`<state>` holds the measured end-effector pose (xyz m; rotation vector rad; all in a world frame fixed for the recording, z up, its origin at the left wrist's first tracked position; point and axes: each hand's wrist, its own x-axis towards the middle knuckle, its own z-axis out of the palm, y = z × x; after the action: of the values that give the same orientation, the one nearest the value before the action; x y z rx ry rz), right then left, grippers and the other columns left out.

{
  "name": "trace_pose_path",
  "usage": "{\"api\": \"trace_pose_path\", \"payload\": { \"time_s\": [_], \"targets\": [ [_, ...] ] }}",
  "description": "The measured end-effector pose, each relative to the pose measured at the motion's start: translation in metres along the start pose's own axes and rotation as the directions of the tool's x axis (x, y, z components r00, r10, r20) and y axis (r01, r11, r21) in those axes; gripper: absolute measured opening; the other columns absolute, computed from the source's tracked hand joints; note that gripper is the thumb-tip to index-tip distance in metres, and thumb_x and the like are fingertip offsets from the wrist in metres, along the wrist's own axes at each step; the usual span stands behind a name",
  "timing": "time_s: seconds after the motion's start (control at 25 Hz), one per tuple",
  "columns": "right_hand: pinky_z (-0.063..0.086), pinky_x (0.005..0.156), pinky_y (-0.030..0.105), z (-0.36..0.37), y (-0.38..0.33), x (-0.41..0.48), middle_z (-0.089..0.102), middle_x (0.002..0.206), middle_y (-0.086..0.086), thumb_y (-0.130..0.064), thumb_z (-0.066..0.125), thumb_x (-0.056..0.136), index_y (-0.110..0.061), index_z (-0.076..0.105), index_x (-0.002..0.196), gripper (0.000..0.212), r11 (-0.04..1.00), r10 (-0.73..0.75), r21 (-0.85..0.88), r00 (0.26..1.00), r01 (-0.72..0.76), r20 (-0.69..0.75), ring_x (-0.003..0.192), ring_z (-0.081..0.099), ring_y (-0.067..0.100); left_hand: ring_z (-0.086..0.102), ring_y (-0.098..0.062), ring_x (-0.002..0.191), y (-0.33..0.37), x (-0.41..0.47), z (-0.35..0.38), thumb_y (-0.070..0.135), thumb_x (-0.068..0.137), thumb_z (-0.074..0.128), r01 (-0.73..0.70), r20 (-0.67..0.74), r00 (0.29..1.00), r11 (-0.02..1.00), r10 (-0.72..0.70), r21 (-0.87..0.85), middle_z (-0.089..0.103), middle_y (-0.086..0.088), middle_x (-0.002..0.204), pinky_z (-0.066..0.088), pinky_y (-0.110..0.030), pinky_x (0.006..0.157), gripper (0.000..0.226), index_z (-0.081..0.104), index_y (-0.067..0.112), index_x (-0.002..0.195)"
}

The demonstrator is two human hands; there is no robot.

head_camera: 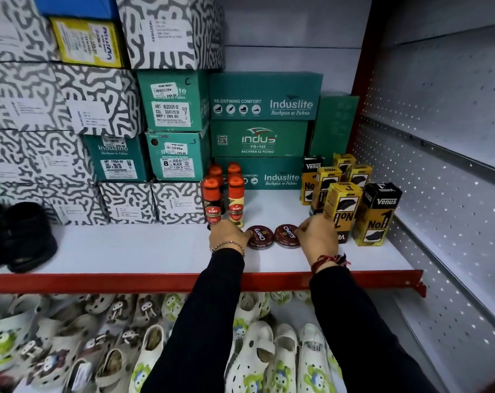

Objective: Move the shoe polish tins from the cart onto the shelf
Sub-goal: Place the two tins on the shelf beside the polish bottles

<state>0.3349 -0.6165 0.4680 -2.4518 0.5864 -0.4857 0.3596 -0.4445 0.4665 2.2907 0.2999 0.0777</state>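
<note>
White clog sandals [257, 361] with cartoon charms crowd the lower tier nearest the camera, their moulded uppers dotted with round holes. Above them runs the red metal lip of the shelf [144, 282], its flat white deck bare and open along the front left. Two black-sleeved arms reach over that lip. The left hand [229, 236], a beaded bracelet at the wrist, curls its fingers against the left edge of one round Cherry tin [259, 237]; the right hand [318, 236], red thread tied at the wrist, pinches the right rim of the second Cherry tin [288, 236]. Both tins lie flat on the shelf deck, just beside each other, dark maroon lids up, in the gap between bottles and cartons. Whether either tin is lifted off the deck cannot be told. Just behind the left hand stand four Kiwi bottles [213, 202], upright with orange caps. Behind the right hand, yellow-and-black Venus cartons [375, 214] stand close together, one printed side upside down. At far left a black shoe [28, 236] rests on the deck. Farther back, green Induslite boxes [264, 97] are stacked against the rear wall, beside grey-and-white squiggle-patterned shoe boxes [99, 100]; all are closed, contents unseen. A perforated white metal panel [439, 154] closes the right side.
</note>
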Motion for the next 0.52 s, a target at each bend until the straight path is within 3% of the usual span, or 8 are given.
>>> {"api": "trace_pose_path", "payload": {
  "time_s": [0.16, 0.2, 0.28, 0.36, 0.44, 0.52],
  "targets": [
    [0.051, 0.103, 0.037, -0.004, -0.007, -0.009, 0.071, 0.125, 0.013, -0.021, 0.053, 0.099, -0.009, 0.070, 0.122, 0.031, 0.953, -0.274, 0.114, 0.960, 0.280, -0.067, 0.116, 0.066, 0.031, 0.069, -0.037, 0.105, 0.006, -0.015, -0.013, 0.036, 0.088, 0.066, -0.108, -0.111, 0.988, 0.994, 0.107, -0.010, 0.074, -0.016, 0.109, 0.053, -0.037, 0.087, 0.032, 0.074, 0.012, 0.108],
    [0.042, 0.112, 0.038, -0.007, -0.011, -0.010, 0.064, 0.137, 0.011, -0.024, 0.048, 0.101, -0.011, 0.064, 0.131, 0.036, 0.927, -0.345, 0.133, 0.936, 0.352, -0.067, 0.129, 0.059, 0.030, 0.070, -0.036, 0.102, 0.007, -0.019, -0.018, 0.038, 0.090, 0.063, -0.159, -0.157, 0.975, 0.987, 0.155, -0.013, 0.075, -0.015, 0.106, 0.053, -0.036, 0.084, 0.030, 0.075, 0.015, 0.105],
    [0.010, 0.125, 0.042, -0.011, -0.021, -0.011, 0.041, 0.158, 0.006, -0.033, 0.040, 0.103, -0.015, 0.047, 0.147, 0.048, 0.876, -0.476, 0.054, 0.877, 0.480, -0.067, 0.152, 0.028, 0.027, 0.071, -0.034, 0.100, 0.007, -0.027, -0.031, 0.043, 0.093, 0.055, -0.281, -0.231, 0.933, 0.960, 0.277, 0.016, 0.077, -0.011, 0.104, 0.053, -0.035, 0.082, 0.032, 0.075, 0.023, 0.108],
    [-0.012, 0.122, 0.047, -0.014, -0.035, -0.015, 0.019, 0.167, 0.002, -0.041, 0.033, 0.103, -0.017, 0.030, 0.156, 0.058, 0.818, -0.575, -0.061, 0.815, 0.571, -0.071, 0.158, 0.002, 0.024, 0.067, -0.030, 0.112, 0.004, -0.034, -0.044, 0.044, 0.096, 0.046, -0.400, -0.274, 0.868, 0.910, 0.415, 0.110, 0.074, -0.008, 0.118, 0.047, -0.038, 0.101, 0.038, 0.068, 0.027, 0.122],
    [-0.016, 0.122, 0.051, -0.015, -0.051, -0.024, 0.007, 0.169, 0.001, -0.045, 0.028, 0.103, -0.016, 0.020, 0.159, 0.064, 0.778, -0.628, -0.090, 0.775, 0.622, -0.068, 0.157, -0.006, 0.022, 0.047, -0.024, 0.142, -0.001, -0.038, -0.058, 0.045, 0.100, 0.037, -0.441, -0.290, 0.812, 0.858, 0.506, 0.264, 0.054, -0.005, 0.149, 0.017, -0.043, 0.125, 0.050, 0.053, 0.022, 0.143],
    [-0.015, 0.123, 0.054, -0.013, -0.068, -0.034, 0.004, 0.170, 0.000, -0.048, 0.026, 0.103, -0.016, 0.016, 0.160, 0.066, 0.743, -0.670, -0.071, 0.741, 0.666, -0.055, 0.157, -0.008, 0.021, 0.022, -0.019, 0.155, -0.009, -0.044, -0.074, 0.046, 0.102, 0.030, -0.419, -0.339, 0.778, 0.839, 0.529, 0.347, 0.034, -0.002, 0.162, 0.001, -0.044, 0.128, 0.059, 0.037, 0.017, 0.153]
  ]
}}
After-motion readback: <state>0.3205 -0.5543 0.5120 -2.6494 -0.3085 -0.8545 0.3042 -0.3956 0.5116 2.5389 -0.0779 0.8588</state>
